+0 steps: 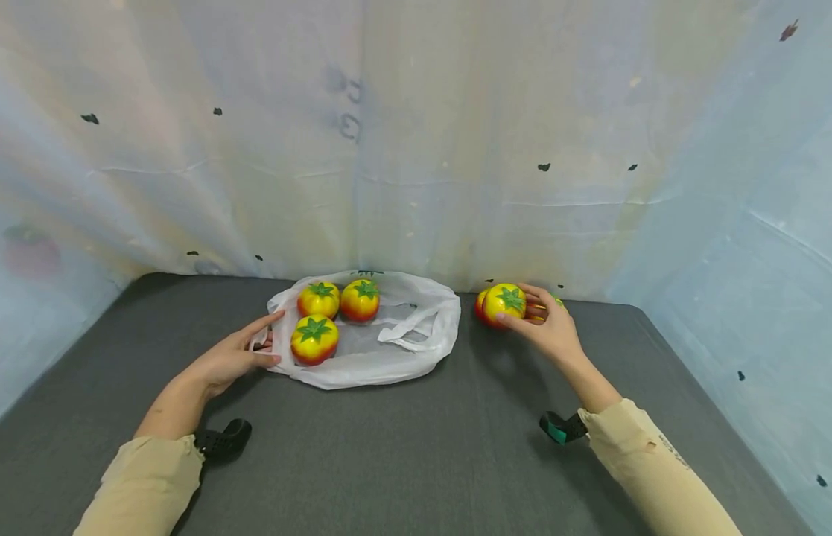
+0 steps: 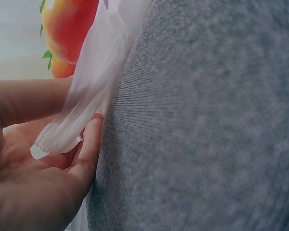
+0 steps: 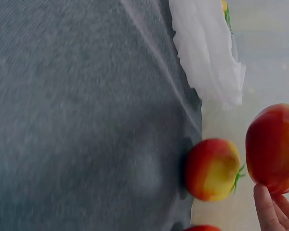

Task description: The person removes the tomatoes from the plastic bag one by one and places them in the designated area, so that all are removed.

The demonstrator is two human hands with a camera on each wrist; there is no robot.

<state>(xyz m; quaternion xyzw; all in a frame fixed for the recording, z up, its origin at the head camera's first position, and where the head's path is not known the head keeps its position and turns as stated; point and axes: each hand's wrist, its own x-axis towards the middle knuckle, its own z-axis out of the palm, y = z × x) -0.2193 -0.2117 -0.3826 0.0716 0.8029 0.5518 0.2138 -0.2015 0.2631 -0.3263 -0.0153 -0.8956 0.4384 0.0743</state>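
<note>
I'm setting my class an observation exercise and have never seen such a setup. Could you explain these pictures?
There is no machine, just a person's two bare hands. The wide picture is taken from the head, looking forward and down; the other two come from the left and right wrists. On the dark grey table sits an open white plastic bag containing three red-and-yellow fruits. The left hand holds the bag's edge. The right hand holds another fruit, raised near at least two more.

Three red-yellow tomatoes (image 1: pixel 315 341) in white plastic bag (image 1: pixel 382 370), another tomato (image 1: pixel 504 301) aloft
</note>
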